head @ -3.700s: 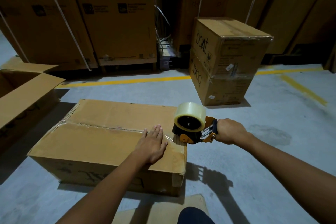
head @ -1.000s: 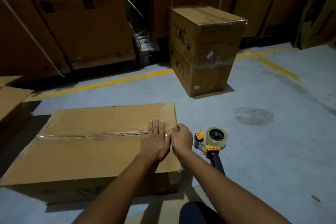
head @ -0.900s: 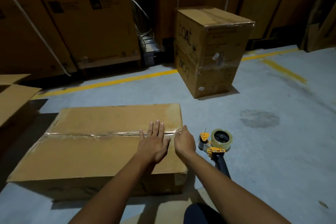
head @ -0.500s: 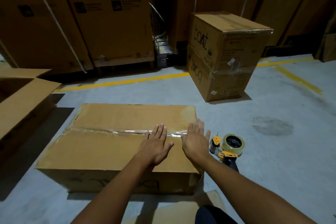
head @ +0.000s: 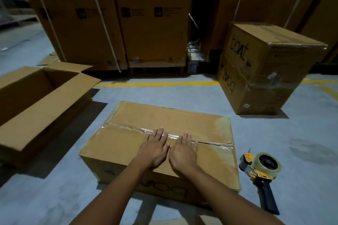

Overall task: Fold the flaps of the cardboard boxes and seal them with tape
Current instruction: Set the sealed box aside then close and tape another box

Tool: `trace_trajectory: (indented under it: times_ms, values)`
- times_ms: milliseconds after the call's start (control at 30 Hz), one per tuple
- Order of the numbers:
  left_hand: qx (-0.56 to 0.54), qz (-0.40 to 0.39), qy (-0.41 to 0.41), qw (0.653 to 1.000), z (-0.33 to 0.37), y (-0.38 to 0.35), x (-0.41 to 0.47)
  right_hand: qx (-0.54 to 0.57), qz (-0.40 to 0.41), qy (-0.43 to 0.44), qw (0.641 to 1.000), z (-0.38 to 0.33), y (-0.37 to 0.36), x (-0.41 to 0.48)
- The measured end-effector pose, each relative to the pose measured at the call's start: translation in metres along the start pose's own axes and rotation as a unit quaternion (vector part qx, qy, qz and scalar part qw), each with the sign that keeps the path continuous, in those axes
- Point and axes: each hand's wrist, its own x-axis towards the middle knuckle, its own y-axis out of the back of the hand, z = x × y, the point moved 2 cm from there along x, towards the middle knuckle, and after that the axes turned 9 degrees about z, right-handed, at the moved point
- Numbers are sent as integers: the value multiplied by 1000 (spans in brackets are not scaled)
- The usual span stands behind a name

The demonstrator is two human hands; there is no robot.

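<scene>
A flat cardboard box (head: 128, 144) lies on the floor in front of me, flaps folded shut, with clear tape (head: 212, 143) along its centre seam. My left hand (head: 155, 149) and my right hand (head: 182, 153) rest flat, side by side, on the box top with fingertips on the taped seam. Neither hand holds anything. The tape dispenser (head: 261, 170), yellow and black with a clear roll, lies on the floor just right of the box.
An open box (head: 36, 100) with raised flaps stands at the left. A taped stack of two boxes (head: 265, 71) stands at the back right. Tall strapped cartons (head: 128, 23) line the back behind a yellow floor line (head: 155, 84).
The dispenser went from my right hand to the floor. My right hand slid left along the seam from the box's right end and now lies flat beside my left hand.
</scene>
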Motion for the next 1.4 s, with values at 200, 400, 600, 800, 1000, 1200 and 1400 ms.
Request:
trace_trajectory:
  times_ms: [200,400,600,800,1000,1200,1400]
  values:
    - [10,-6,25,1000,-63,14,-5,-8,-12,77,997,-29,-13,5]
    - [19,3,83,996,-115,24,-8,-17,-46,115,992,-15,-9,29]
    - [18,11,91,996,-130,32,-14,-33,-22,90,995,-33,8,55]
    - [36,46,172,983,-161,39,-17,9,-51,157,986,-107,-12,40]
    - [-36,91,226,969,-183,41,-19,-3,-33,161,986,-109,-20,33]
    - [-81,82,188,975,-195,53,-32,-78,-46,289,953,-107,-25,13]
    - [-134,117,239,955,-175,45,-55,-124,-52,347,928,-94,-15,17]
